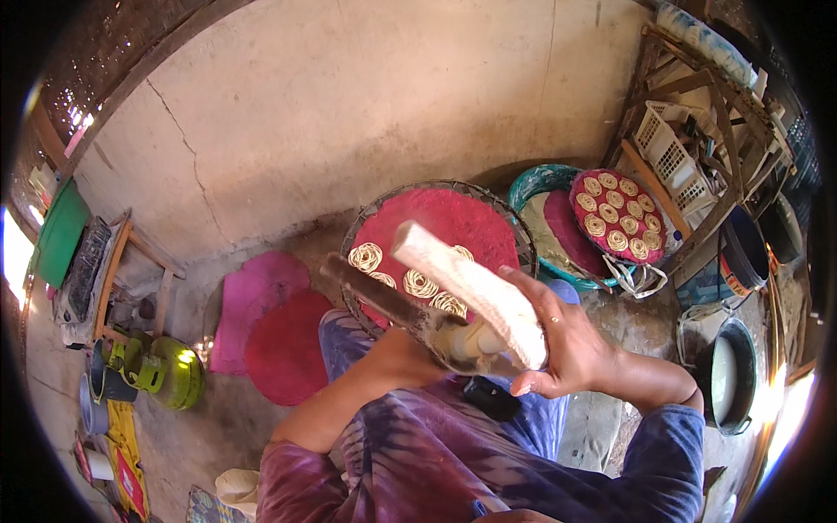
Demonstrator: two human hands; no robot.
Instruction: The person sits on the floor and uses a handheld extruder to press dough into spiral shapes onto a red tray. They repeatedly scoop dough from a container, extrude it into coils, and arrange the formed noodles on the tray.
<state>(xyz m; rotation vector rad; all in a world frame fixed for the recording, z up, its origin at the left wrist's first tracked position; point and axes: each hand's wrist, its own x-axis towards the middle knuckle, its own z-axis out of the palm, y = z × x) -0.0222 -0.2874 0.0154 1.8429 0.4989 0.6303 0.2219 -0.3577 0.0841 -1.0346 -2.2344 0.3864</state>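
My right hand (567, 336) grips a pale, dough-caked wooden lever (466, 288) of a hand press. My left hand (397, 353) is mostly hidden under the press, holding its dark wooden handle (375, 292) near the metal cylinder (462, 344). The press hangs over a round red mat (453, 222) lying in a wire basket tray (523, 235). Several pale noodle coils (366, 257) lie on the mat below the press.
To the right, a teal basin (536, 179) holds a red mat with several coils (617, 213). Pink and red mats (270, 327) lie on the floor at left. A green gas cylinder (179, 375) stands lower left. A pot with white batter (728, 375) sits right.
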